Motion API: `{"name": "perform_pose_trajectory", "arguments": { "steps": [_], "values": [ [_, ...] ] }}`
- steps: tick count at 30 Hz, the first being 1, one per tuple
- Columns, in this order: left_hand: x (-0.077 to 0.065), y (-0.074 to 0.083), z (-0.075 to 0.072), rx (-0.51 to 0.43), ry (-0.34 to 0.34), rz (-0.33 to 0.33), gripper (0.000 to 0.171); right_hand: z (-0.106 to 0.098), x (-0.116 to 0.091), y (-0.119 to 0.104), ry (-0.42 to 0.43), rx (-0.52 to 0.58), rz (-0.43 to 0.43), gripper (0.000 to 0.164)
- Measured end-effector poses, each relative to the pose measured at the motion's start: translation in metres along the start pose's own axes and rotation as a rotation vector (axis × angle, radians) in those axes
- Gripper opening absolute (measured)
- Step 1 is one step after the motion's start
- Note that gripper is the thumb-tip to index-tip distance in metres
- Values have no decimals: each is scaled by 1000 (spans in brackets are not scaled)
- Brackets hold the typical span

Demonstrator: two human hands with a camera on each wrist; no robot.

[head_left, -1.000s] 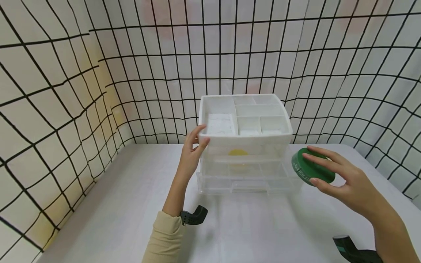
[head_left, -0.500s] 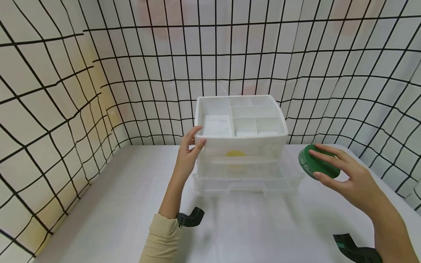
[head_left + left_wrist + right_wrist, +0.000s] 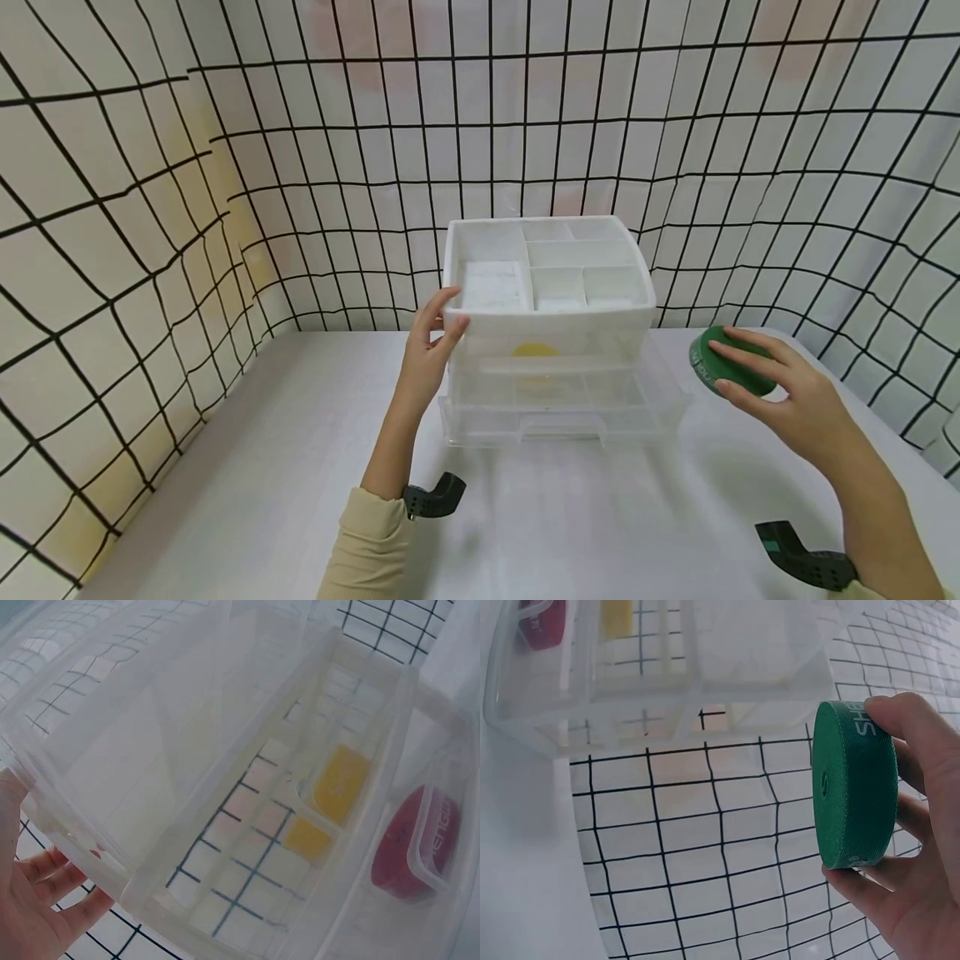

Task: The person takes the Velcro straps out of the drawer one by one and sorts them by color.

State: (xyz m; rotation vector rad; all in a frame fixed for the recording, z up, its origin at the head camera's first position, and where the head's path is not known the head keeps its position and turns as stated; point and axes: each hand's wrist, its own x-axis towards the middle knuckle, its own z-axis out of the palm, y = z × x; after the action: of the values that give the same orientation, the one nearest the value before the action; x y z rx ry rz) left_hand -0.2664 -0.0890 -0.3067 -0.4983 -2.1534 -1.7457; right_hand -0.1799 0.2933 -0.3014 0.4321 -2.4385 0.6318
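Before mesh (image 3: 491, 126), hands (image 3: 426, 357) (image 3: 804, 396) clamped: right on green roll (image 3: 866, 799), left on drawer unit (image 3: 555, 315) with red roll (image 3: 401, 851) inside

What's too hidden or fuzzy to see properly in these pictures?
Yellow thing: head view, blurred by the cloudy plastic box.
Red thing: left wrist view, lettering hazy through the box's plastic.
Green roll: right wrist view, right hand covers part of its rim.
Left hand: left wrist view, partly cut off by the left edge.
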Motion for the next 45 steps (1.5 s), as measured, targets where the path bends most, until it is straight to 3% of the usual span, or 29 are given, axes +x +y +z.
{"name": "perform_pose_trajectory", "arguments": {
  "steps": [9, 21, 33, 40, 45],
  "values": [
    [1, -4, 1, 24, 19, 31, 43, 8, 3, 16, -43, -9, 84, 45],
    [3, -1, -1, -15, -10, -29, 43, 29, 2, 43, -81, -55, 134, 46],
    [1, -2, 0, 21, 8, 23, 42, 55, -4, 69, -124, -64, 154, 52],
    [-8, 26, -1, 14, -9, -38, 42, 65, -8, 80, -150, -87, 176, 52],
    [-8, 27, -1, 10, -12, -27, 42, 74, -13, 91, -162, -87, 175, 52]
  ]
}}
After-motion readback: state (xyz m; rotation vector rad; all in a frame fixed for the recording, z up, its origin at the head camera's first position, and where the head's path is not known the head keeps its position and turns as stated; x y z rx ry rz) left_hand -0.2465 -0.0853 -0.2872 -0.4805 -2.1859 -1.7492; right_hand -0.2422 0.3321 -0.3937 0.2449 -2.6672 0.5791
